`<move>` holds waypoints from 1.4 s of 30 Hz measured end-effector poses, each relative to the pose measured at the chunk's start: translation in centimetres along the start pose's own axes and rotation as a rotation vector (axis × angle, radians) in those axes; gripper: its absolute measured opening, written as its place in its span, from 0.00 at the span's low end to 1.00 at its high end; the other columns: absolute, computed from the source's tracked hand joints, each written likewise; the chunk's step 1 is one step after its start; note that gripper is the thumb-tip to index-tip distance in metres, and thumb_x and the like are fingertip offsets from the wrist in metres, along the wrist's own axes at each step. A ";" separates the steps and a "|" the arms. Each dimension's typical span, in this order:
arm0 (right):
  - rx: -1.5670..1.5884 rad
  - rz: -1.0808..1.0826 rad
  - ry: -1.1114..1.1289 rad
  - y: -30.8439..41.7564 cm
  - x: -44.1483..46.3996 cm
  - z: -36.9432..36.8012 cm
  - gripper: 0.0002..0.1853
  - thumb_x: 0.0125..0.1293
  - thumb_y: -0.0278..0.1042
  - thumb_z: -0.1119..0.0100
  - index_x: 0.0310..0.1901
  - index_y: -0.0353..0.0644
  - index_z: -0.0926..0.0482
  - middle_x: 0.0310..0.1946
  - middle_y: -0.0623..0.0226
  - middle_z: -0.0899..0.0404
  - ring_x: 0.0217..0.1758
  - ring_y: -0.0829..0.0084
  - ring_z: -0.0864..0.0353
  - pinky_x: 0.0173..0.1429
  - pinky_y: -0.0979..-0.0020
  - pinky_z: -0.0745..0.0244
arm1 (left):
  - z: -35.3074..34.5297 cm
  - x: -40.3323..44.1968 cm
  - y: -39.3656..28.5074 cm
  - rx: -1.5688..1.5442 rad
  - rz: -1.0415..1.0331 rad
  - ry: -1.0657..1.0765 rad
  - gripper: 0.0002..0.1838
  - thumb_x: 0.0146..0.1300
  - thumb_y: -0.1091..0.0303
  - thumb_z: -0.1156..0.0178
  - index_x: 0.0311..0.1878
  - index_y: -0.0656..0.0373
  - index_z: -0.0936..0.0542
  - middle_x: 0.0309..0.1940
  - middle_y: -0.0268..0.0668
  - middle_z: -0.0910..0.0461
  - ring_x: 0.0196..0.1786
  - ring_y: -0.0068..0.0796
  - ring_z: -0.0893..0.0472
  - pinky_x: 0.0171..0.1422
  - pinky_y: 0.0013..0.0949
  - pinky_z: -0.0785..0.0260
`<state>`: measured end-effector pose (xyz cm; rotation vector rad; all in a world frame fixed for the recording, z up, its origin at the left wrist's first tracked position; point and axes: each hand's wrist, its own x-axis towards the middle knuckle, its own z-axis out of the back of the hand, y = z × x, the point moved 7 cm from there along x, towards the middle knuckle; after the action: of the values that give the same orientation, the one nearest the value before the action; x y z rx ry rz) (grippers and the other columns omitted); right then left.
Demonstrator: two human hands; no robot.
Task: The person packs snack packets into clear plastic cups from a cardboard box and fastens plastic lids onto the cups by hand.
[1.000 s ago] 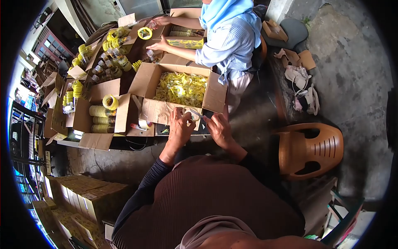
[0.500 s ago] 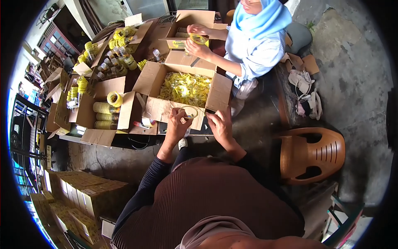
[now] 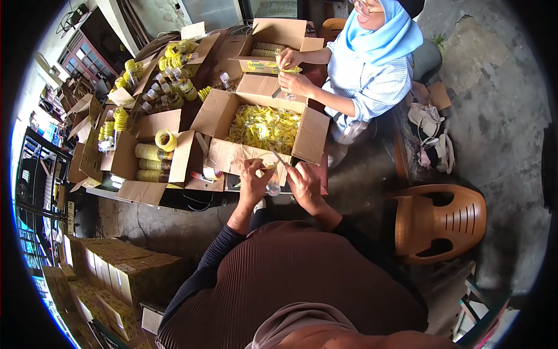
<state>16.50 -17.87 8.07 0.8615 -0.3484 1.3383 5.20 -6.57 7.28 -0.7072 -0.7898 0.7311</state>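
My left hand (image 3: 253, 181) pinches a pale yellowish ring (image 3: 268, 167), seen nearly edge-on, above the near flap of an open cardboard box. Just below the ring hangs a clear plastic piece (image 3: 273, 187); whether it is joined to the ring I cannot tell. A thin, knife-like tool (image 3: 279, 156) sticks up from the closed fingers of my right hand (image 3: 304, 183), its tip leaning toward the ring. Behind both hands, yellow and clear wrapped pieces (image 3: 264, 127) fill the cardboard box (image 3: 311, 132).
Left stands a box (image 3: 154, 122) of stacked yellow rolls. More rolls (image 3: 168, 87) crowd the table behind. Across the table a co-worker (image 3: 372, 75) handles a yellow ring near another box (image 3: 279, 28). An orange plastic chair (image 3: 459, 221) is at right; cartons (image 3: 125, 270) stand lower left.
My right hand has come closer to my left, and the thin tool now shows in its fingers. The ring has tipped from face-on to nearly edge-on. The co-worker's hands have shifted right.
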 end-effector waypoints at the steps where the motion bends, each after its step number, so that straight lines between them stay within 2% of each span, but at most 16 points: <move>1: 0.003 -0.033 -0.014 -0.5 0.1 -0.2 0.15 0.53 0.25 0.37 0.45 0.41 0.22 0.32 0.64 0.32 0.38 0.63 0.26 0.36 0.65 0.26 | -0.5 -0.4 0.3 -0.018 0.053 0.016 0.13 0.50 0.70 0.29 0.34 0.65 0.22 0.36 0.43 0.23 0.43 0.41 0.23 0.48 0.39 0.30; 3: 0.014 -0.045 -0.032 -1.6 0.1 -0.3 0.13 0.54 0.25 0.38 0.43 0.40 0.22 0.31 0.63 0.31 0.37 0.61 0.25 0.36 0.64 0.27 | -1.3 -0.8 -0.1 -0.080 0.042 0.044 0.13 0.49 0.69 0.28 0.32 0.65 0.22 0.39 0.44 0.22 0.44 0.40 0.23 0.50 0.38 0.30; 5: 0.172 -0.216 -0.001 -3.7 -0.5 -1.4 0.11 0.55 0.24 0.38 0.41 0.40 0.21 0.28 0.62 0.30 0.34 0.60 0.25 0.35 0.63 0.29 | -1.4 -0.7 0.0 -0.055 0.084 0.077 0.13 0.49 0.69 0.28 0.31 0.65 0.23 0.41 0.46 0.22 0.46 0.41 0.23 0.52 0.38 0.30; 6: 0.219 -0.230 -0.046 -3.1 0.0 -0.2 0.10 0.54 0.23 0.38 0.40 0.40 0.20 0.26 0.62 0.30 0.32 0.60 0.25 0.34 0.63 0.30 | -1.2 -0.5 0.2 -0.046 0.067 0.055 0.13 0.49 0.69 0.28 0.30 0.65 0.24 0.42 0.46 0.22 0.46 0.42 0.23 0.52 0.38 0.30; 11: 0.209 -0.156 -0.084 -1.1 -0.4 2.4 0.13 0.52 0.21 0.36 0.41 0.39 0.20 0.28 0.63 0.31 0.32 0.62 0.26 0.36 0.63 0.29 | -0.6 -0.3 0.8 -0.066 0.030 -0.012 0.14 0.50 0.69 0.28 0.29 0.65 0.24 0.43 0.47 0.22 0.48 0.44 0.23 0.54 0.40 0.31; 13: 0.119 -0.053 -0.061 -0.1 -0.4 2.6 0.14 0.52 0.22 0.36 0.43 0.40 0.21 0.29 0.63 0.31 0.33 0.63 0.26 0.37 0.63 0.28 | -0.7 -0.4 0.5 -0.065 0.015 -0.013 0.14 0.50 0.69 0.28 0.29 0.65 0.24 0.43 0.47 0.22 0.47 0.44 0.23 0.53 0.40 0.31; 16: 0.102 -0.061 -0.038 -0.6 -0.3 1.8 0.15 0.52 0.23 0.35 0.43 0.41 0.22 0.30 0.63 0.32 0.35 0.63 0.26 0.37 0.64 0.27 | -1.2 -0.6 1.0 -0.095 0.077 0.009 0.13 0.50 0.69 0.28 0.30 0.65 0.24 0.42 0.47 0.22 0.47 0.44 0.23 0.53 0.40 0.31; 18: 0.103 -0.062 -0.031 -0.7 -0.1 1.2 0.14 0.52 0.24 0.35 0.42 0.41 0.22 0.31 0.64 0.32 0.36 0.63 0.26 0.38 0.64 0.26 | -1.4 -0.6 1.9 -0.080 0.137 0.061 0.13 0.54 0.69 0.30 0.35 0.66 0.22 0.48 0.43 0.22 0.50 0.33 0.22 0.51 0.34 0.29; 25: 0.090 -0.103 0.059 -0.9 -0.6 -1.1 0.13 0.53 0.26 0.36 0.43 0.42 0.22 0.33 0.63 0.30 0.38 0.62 0.25 0.38 0.63 0.26 | -1.4 -1.2 3.6 0.041 0.170 0.093 0.16 0.55 0.67 0.30 0.44 0.67 0.19 0.45 0.42 0.21 0.47 0.30 0.21 0.50 0.30 0.28; 26: 0.093 -0.102 0.064 -1.3 -1.0 -1.7 0.13 0.53 0.26 0.36 0.43 0.42 0.22 0.33 0.63 0.30 0.38 0.62 0.25 0.38 0.63 0.26 | -2.3 -1.8 4.9 -0.080 0.269 0.148 0.18 0.56 0.66 0.31 0.46 0.68 0.20 0.45 0.42 0.21 0.47 0.29 0.21 0.51 0.29 0.28; 28: 0.179 -0.276 0.136 -3.9 -2.7 -3.7 0.12 0.54 0.26 0.38 0.41 0.41 0.21 0.31 0.61 0.30 0.35 0.60 0.24 0.37 0.61 0.27 | -4.5 -3.7 6.1 -0.299 0.418 0.285 0.20 0.57 0.66 0.31 0.47 0.71 0.21 0.45 0.42 0.21 0.47 0.27 0.22 0.51 0.29 0.28; 29: 0.260 -0.344 0.099 -5.2 -3.3 -4.2 0.08 0.56 0.27 0.38 0.39 0.41 0.19 0.28 0.60 0.29 0.32 0.57 0.24 0.36 0.61 0.29 | -5.0 -4.4 5.7 -0.369 0.432 0.233 0.13 0.52 0.67 0.28 0.34 0.66 0.20 0.40 0.44 0.18 0.48 0.33 0.20 0.53 0.32 0.29; 32: 0.378 -0.453 0.066 -9.2 -6.6 -6.2 0.06 0.57 0.28 0.36 0.36 0.41 0.17 0.27 0.60 0.25 0.31 0.57 0.22 0.35 0.62 0.29 | -3.8 -4.0 3.6 -0.237 0.326 0.224 0.13 0.51 0.69 0.28 0.34 0.66 0.20 0.43 0.45 0.19 0.48 0.36 0.20 0.54 0.34 0.29; 35: 0.455 -0.473 0.194 -12.5 -10.5 -7.2 0.07 0.57 0.29 0.34 0.36 0.39 0.17 0.29 0.59 0.20 0.34 0.61 0.19 0.35 0.65 0.27 | -2.3 -3.1 3.8 -0.228 0.187 0.131 0.12 0.48 0.71 0.27 0.32 0.65 0.21 0.49 0.47 0.23 0.53 0.41 0.22 0.59 0.37 0.30; 37: 0.576 -0.647 0.356 -14.6 -13.5 -8.7 0.09 0.54 0.28 0.31 0.37 0.38 0.18 0.29 0.58 0.17 0.33 0.66 0.16 0.37 0.68 0.25 | -1.4 -2.6 3.7 -0.238 0.162 0.105 0.11 0.48 0.73 0.28 0.30 0.65 0.20 0.49 0.47 0.24 0.55 0.42 0.23 0.61 0.38 0.31; 42: 0.583 -0.742 0.437 -16.6 -15.1 -11.6 0.11 0.52 0.27 0.30 0.37 0.37 0.19 0.27 0.60 0.17 0.31 0.69 0.16 0.38 0.68 0.24 | -0.4 -2.0 2.0 -0.152 0.056 0.080 0.10 0.47 0.74 0.28 0.30 0.64 0.20 0.52 0.47 0.25 0.57 0.43 0.23 0.62 0.39 0.31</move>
<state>25.66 -19.99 -15.44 1.0016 0.6843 0.8780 3.90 -7.21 4.81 -0.8934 -0.7603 0.6944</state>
